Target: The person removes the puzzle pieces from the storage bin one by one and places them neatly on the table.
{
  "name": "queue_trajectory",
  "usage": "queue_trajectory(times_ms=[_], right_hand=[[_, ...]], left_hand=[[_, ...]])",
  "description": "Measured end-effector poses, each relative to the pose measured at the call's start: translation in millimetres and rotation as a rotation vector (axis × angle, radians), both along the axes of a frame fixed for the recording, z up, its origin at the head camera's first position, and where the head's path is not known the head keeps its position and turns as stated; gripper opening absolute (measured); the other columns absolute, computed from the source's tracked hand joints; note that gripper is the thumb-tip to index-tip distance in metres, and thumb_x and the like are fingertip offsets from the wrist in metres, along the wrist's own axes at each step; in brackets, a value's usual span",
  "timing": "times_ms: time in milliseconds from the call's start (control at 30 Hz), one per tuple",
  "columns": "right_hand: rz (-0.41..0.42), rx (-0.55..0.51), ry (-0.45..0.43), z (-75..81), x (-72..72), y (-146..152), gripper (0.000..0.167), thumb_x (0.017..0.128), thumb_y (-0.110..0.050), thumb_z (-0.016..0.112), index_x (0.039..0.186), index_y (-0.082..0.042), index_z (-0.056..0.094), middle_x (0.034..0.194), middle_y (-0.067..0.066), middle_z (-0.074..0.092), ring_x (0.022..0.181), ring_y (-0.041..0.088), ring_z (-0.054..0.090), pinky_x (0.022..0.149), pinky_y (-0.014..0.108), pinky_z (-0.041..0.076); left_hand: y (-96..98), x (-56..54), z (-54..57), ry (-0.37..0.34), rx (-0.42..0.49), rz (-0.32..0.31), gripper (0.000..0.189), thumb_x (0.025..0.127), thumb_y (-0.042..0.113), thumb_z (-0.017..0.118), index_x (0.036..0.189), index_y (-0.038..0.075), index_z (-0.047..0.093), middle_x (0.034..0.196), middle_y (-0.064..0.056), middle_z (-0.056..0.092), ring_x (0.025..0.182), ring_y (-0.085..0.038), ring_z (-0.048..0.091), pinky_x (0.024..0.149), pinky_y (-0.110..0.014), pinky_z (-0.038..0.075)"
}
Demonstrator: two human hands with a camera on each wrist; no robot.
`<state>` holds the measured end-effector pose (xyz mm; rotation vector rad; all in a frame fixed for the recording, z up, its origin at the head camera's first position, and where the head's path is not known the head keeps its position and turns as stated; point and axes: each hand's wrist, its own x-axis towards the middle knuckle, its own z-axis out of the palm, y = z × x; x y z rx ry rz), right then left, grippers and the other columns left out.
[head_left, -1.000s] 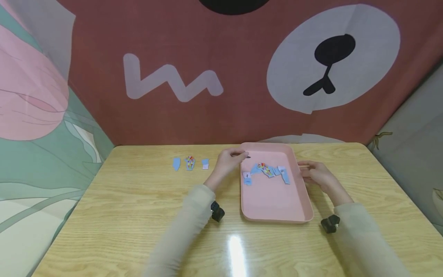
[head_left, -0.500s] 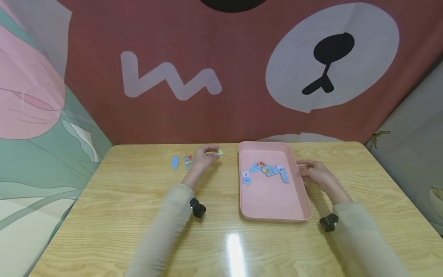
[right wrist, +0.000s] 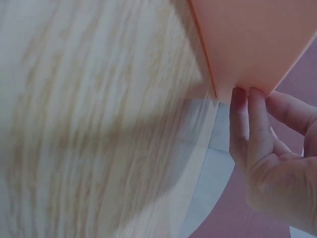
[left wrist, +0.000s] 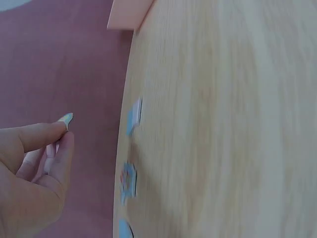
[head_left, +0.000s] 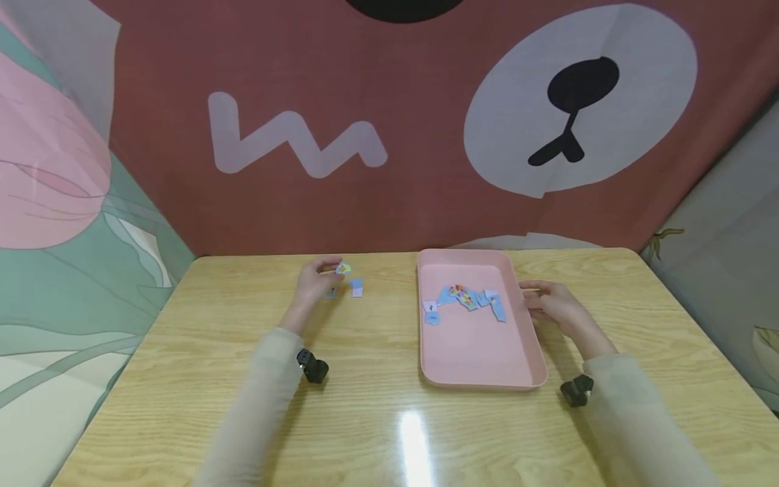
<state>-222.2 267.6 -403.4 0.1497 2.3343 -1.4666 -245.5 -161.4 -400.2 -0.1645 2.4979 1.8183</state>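
Observation:
My left hand (head_left: 316, 281) is raised over the far left of the table, pinching a small jigsaw-like piece (head_left: 343, 268) with blue and bright colours between thumb and fingers. Below it lie a blue-and-pale piece (head_left: 356, 288), a multicoloured piece (left wrist: 129, 181) and a plain blue piece (left wrist: 125, 229), the last two largely behind the hand in the head view. My right hand (head_left: 556, 306) touches the outside of the pink tray (head_left: 487, 358) with extended fingertips (right wrist: 240, 96). Inside the tray, several blue pieces (head_left: 466, 297) form a bent row across its upper half.
A light wooden table (head_left: 365, 379) carries everything and ends at the back against a reddish-brown cloth (head_left: 292, 210) printed with a cartoon face. The tray has low walls and stands right of centre, close to the back edge.
My left hand has moved left from above the tray's left rim to over the loose pieces, still pinching its piece. The right hand stays at the tray, and the pieces inside look unmoved.

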Motion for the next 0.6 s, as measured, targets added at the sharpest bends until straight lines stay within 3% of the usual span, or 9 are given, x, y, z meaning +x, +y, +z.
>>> queue_trajectory(times_ms=[133, 333, 600], right_hand=[[0.021, -0.014, 0.005, 0.6, 0.2, 0.5, 0.058, 0.095, -0.007, 0.049, 0.145, 0.010, 0.025, 0.146, 0.036, 0.031, 0.092, -0.004, 0.058, 0.082, 0.016, 0.055], [0.000, -0.016, 0.000, 0.0, 0.3, -1.2, 0.058, 0.095, -0.007, 0.050, 0.145, 0.010, 0.027, 0.144, 0.034, 0.035, 0.088, -0.004, 0.059, 0.080, 0.016, 0.055], [0.023, -0.014, -0.006, 2.2, 0.8, -0.9, 0.057, 0.097, -0.007, 0.048, 0.146, 0.010, 0.024, 0.146, 0.035, 0.032, 0.094, -0.001, 0.059, 0.083, 0.017, 0.055]], left_hand=[[-14.3, 1.4, -1.2, -0.031, -0.025, 0.030, 0.045, 0.089, 0.002, 0.058, 0.134, 0.002, 0.052, 0.130, -0.020, 0.053, 0.121, -0.034, 0.054, 0.099, -0.038, 0.049], [-35.1, 4.5, -1.2, -0.039, -0.080, 0.046, 0.044, 0.093, 0.006, 0.054, 0.136, 0.002, 0.050, 0.125, -0.017, 0.053, 0.112, -0.025, 0.054, 0.083, -0.018, 0.049], [-59.8, 8.5, -0.1, -0.062, -0.061, 0.074, 0.039, 0.099, 0.014, 0.050, 0.135, -0.001, 0.050, 0.105, 0.000, 0.051, 0.095, -0.010, 0.055, 0.093, -0.020, 0.053]])
